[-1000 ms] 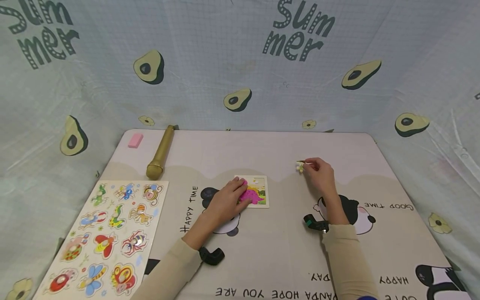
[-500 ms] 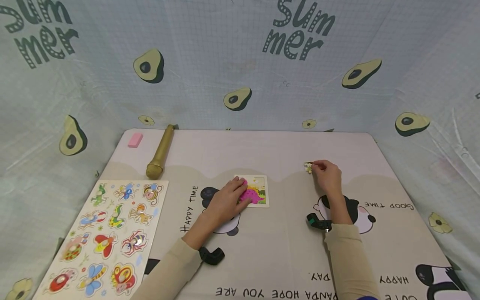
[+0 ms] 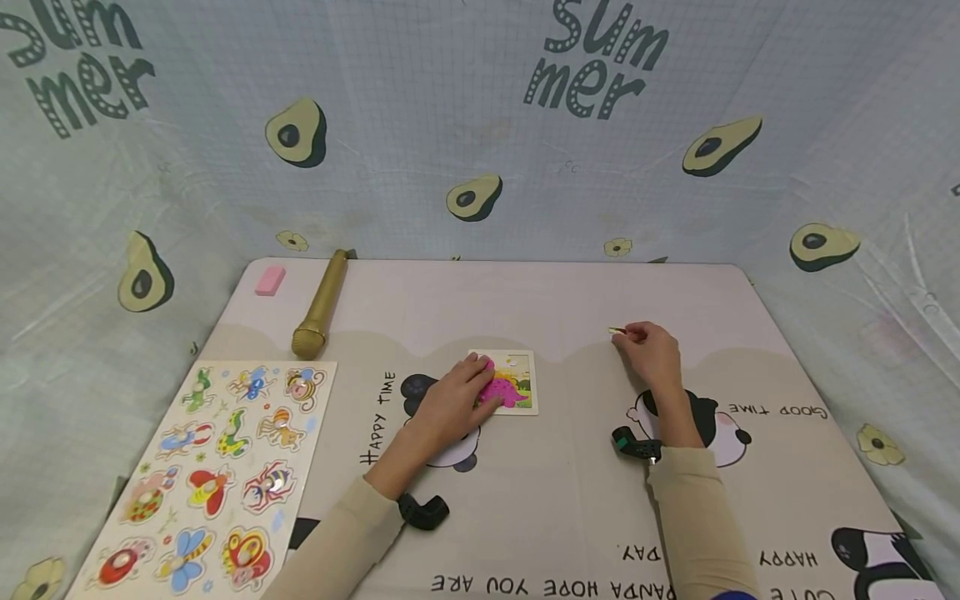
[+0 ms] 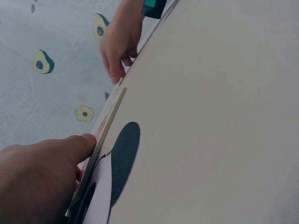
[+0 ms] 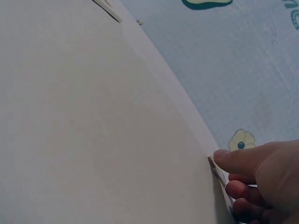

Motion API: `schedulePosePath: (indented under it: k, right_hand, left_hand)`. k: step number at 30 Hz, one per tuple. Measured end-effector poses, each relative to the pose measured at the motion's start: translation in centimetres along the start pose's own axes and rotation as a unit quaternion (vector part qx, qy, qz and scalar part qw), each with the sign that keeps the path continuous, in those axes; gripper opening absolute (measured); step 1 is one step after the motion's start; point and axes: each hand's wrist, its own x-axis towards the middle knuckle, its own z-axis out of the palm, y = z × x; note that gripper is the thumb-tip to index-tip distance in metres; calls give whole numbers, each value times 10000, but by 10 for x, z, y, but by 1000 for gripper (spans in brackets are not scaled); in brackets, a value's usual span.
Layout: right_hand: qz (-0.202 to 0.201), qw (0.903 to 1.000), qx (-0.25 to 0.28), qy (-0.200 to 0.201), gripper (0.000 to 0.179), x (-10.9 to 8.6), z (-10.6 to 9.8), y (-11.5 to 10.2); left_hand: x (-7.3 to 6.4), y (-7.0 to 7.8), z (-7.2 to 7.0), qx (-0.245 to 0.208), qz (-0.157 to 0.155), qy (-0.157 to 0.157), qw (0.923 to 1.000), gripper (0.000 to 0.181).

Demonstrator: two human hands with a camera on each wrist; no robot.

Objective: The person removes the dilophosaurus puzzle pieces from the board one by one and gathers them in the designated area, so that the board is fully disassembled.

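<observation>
My left hand rests over the left part of a small framed jigsaw puzzle showing a pink dinosaur. Its fingers lie across the picture, and the thumb touches the puzzle near the edge. The puzzle lies flat on the table. Off to the right, my right hand pinches a small puzzle piece between thumb and fingertips, close to the tabletop. The piece is turned nearly edge-on, so its picture is hardly visible. In the right wrist view the piece shows as a thin edge beside the thumb.
A large board with several cartoon insects lies at the left. A gold microphone and a pink block sit at the back left. The tabletop carries panda drawings and lettering. A patterned curtain hangs behind the far edge.
My right hand has shifted slightly right with the puzzle piece. The piece has turned from showing its face to nearly edge-on. My left hand and the framed puzzle have stayed put.
</observation>
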Motion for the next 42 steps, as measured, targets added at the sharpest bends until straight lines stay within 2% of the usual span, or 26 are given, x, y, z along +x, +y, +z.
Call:
schedulePosePath:
  k: [6, 19, 26, 33, 42]
  right_hand:
    - [-258, 9993, -221, -135, 38, 0, 0, -1]
    - [-246, 9990, -312, -186, 38, 0, 0, -2]
    - [-227, 9997, -115, -48, 42, 0, -4, -3]
    - [-468, 9989, 36, 18, 42, -1, -4, -12]
    - [-857, 9956, 308, -210, 39, -5, 8, -29]
  left_hand:
    - [0, 1, -1, -44, 6, 5, 10000, 58]
    - [0, 1, -1, -18, 28, 31, 10000, 57]
    - [0, 1, -1, -39, 31, 42, 10000, 58]
    - [0, 0, 0, -9, 55, 63, 10000, 58]
    - [-1, 0, 0, -296, 104, 189, 9993, 55]
